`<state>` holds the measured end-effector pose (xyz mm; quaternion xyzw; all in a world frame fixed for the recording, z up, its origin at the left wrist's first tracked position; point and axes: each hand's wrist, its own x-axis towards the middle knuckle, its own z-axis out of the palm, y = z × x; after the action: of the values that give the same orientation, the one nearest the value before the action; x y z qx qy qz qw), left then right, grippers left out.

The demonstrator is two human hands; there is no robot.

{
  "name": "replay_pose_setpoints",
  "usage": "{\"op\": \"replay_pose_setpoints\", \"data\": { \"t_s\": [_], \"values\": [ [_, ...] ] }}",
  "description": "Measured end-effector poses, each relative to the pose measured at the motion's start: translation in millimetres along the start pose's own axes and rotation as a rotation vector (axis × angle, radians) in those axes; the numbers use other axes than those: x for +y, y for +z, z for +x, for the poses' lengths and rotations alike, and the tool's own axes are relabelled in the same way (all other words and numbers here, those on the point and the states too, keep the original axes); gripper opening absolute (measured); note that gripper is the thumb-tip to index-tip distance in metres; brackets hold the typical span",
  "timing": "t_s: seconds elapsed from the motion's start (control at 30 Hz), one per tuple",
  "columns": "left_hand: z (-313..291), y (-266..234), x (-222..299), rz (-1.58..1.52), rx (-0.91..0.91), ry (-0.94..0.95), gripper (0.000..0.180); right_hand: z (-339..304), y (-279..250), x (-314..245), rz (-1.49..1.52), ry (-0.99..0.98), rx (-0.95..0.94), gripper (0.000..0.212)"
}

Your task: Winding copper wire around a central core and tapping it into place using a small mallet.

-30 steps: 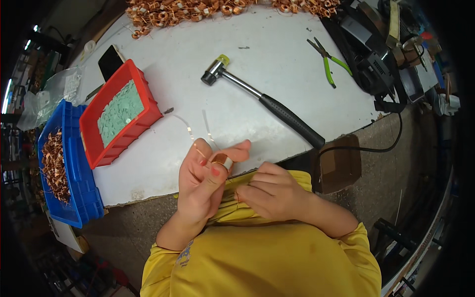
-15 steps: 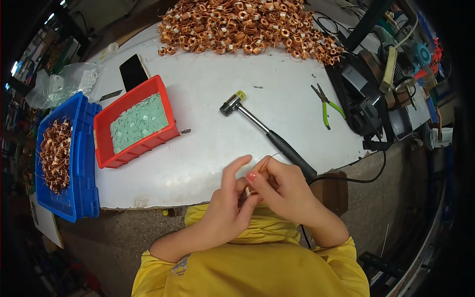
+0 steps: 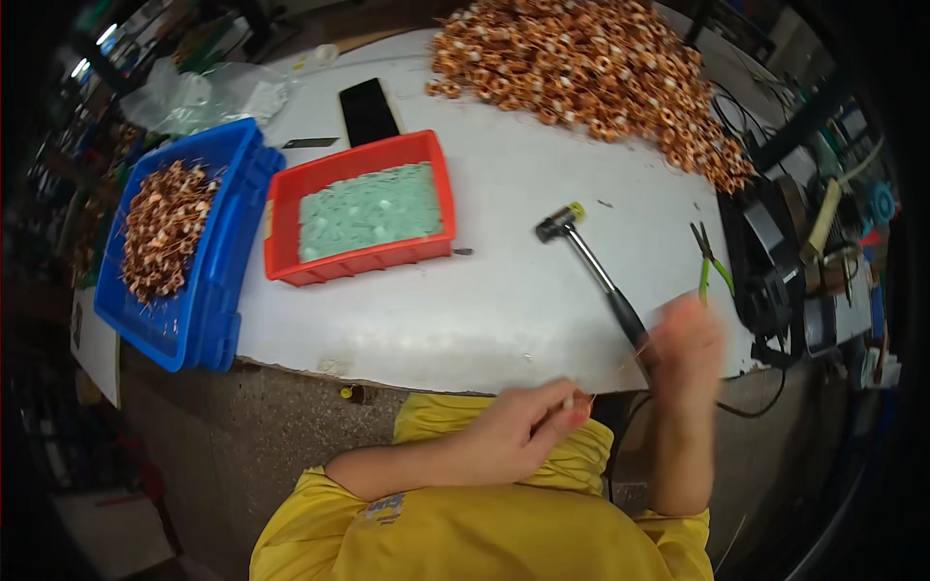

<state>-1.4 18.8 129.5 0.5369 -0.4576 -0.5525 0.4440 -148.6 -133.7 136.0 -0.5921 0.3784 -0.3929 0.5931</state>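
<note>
One small copper-coloured coil, partly covered by your fingertips, is pinched in your left hand just off the near edge of the desk, above your lap. A thin wire shows faintly between your two hands. Your right hand is raised to the right and blurred; whether its fingers are parted or gripping the wire, you cannot tell from this view. Just beside and partly behind that hand lies a hammer, its yellow-and-black head pointing away from you and its dark grip running toward your right hand, which hides part of it. Beyond the same hand, note the green-handled pliers, tips directed away from you. Left of the hammer and well apart from it, a red bin contains pale green pieces; against its left side stands a blue bin, tilted in your view, with more copper coils inside. Behind the red bin you find a dark-screened phone, with a narrow dark strip to its left and a clear plastic bag farther left. Along the far side, a large heap of copper coils spreads toward your right, near a black case.
</note>
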Motion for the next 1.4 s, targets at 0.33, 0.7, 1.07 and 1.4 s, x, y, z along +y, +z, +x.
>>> {"op": "replay_pose_setpoints", "data": {
  "t_s": [0.33,0.7,1.07,1.4],
  "values": [
    [-42.4,-38.3,8.6,-0.491,0.439,0.234,0.025,94.5,162.6,-56.8,-0.665,-0.987,-0.687,0.010],
    [-72.3,-50.4,-9.8,-0.484,0.553,0.180,0.025,103.5,265.3,-10.3,-1.377,-0.610,-0.981,0.036],
    [-59.8,-54.0,-7.6,-0.489,0.490,0.207,0.024,116.9,256.3,6.4,-1.348,-0.956,-0.976,0.019],
    [-60.6,-51.0,-16.8,-0.567,0.466,0.161,0.025,139.8,241.8,3.6,-0.871,-0.784,-1.056,0.015]
  ]
}}
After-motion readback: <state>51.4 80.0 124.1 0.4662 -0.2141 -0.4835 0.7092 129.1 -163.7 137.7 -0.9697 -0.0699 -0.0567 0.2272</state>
